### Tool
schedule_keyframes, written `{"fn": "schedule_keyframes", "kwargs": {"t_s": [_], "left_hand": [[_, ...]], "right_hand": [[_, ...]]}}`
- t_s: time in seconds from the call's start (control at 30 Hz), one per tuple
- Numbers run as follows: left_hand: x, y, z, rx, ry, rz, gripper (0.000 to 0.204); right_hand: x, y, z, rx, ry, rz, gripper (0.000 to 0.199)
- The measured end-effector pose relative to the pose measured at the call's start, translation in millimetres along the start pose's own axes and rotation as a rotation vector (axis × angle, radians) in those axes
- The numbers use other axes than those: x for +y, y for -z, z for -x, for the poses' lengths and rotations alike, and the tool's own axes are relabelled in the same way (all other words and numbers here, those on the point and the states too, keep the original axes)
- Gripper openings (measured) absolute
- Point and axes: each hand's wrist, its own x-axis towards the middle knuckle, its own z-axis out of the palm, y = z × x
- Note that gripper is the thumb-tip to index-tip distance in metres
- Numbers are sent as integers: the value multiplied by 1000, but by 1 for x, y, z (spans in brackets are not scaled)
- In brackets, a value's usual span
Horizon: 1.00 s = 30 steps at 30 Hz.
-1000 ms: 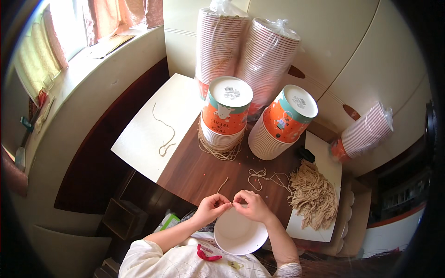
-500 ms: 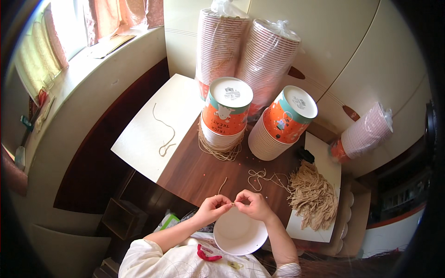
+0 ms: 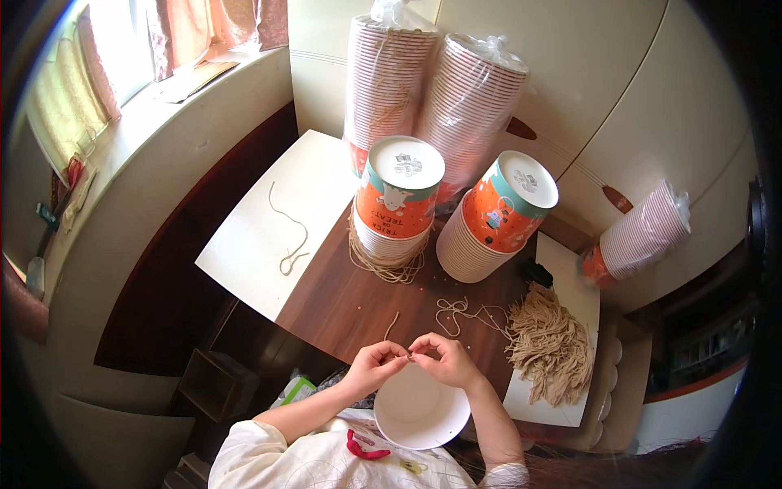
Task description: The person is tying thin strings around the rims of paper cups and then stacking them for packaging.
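Observation:
A paper bucket [image 3: 422, 416] with a white inside rests at the edge of my lap, its open mouth tilted toward me. At its far side my left hand [image 3: 379, 364] and my right hand [image 3: 442, 359] meet, thumbs and fingertips pinched together. Between the fingertips shows a small bit of tan cord [image 3: 410, 357], partly hidden by them. A loose end of cord [image 3: 393, 326] sticks up past my left hand onto the brown table. The far wall of the bucket is hidden behind my hands.
On the brown table [image 3: 326, 293] stand two upturned stacks of orange buckets, a left one [image 3: 395, 208] ringed by cord and a right one [image 3: 497, 220]. Bagged bucket stacks [image 3: 391, 81] rise behind. A bundle of tan cords [image 3: 550, 346] lies right; a single cord [image 3: 305, 232] lies left.

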Motion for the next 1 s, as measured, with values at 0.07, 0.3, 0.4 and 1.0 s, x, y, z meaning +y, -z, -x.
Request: {"fn": "schedule_keyframes", "kwargs": {"t_s": [0.07, 0.3, 0.4, 1.0], "left_hand": [[-2, -1, 0, 17, -22, 12, 11], [-3, -1, 0, 32, -9, 7, 14], [3, -4, 1, 25, 12, 54, 14], [1, -7, -2, 57, -38, 3, 13]], "right_hand": [[-8, 1, -1, -36, 10, 62, 16], [-6, 1, 0, -6, -21, 104, 13], [-5, 0, 0, 23, 0, 116, 11], [8, 0, 1, -11, 3, 22, 7]]}}
